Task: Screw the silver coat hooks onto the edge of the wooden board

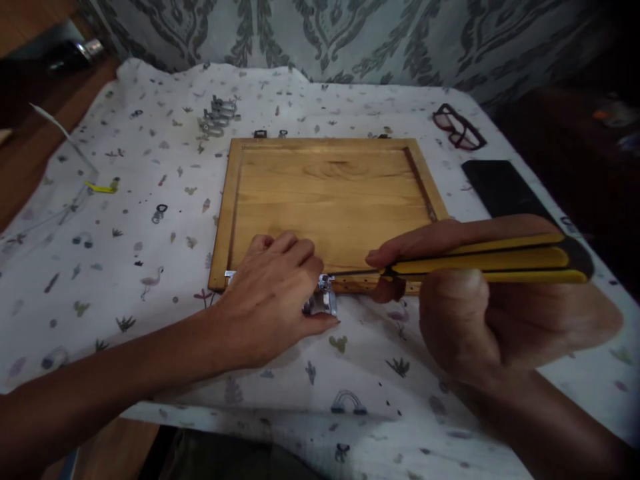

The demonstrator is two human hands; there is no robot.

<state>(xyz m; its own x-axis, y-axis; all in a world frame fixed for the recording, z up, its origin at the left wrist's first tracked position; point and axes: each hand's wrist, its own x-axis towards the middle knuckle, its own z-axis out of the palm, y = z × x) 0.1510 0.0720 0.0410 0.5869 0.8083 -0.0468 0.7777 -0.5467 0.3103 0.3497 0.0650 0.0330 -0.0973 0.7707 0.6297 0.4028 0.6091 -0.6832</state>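
A framed wooden panel (325,207), like a small cabinet door, lies flat on the patterned tablecloth. At its near edge is a shiny metal hinge (327,293), partly covered by my left hand (275,300). The fingers of that hand are curled over the panel edge and the thumb presses against the hinge from the near side. My right hand (465,327) grips a screwdriver (480,262) by its yellow and black handle, held nearly level. The thin shaft points left, its tip at the hinge. Whether the tip sits in a screw is too small to tell.
Several metal hinges (217,117) lie behind the panel's left corner. Eyeglasses (460,127) and a dark flat object (507,187) are at the right. A small yellow item (101,188) with a pale strand lies at the left. A patterned wall (330,40) rises behind the table.
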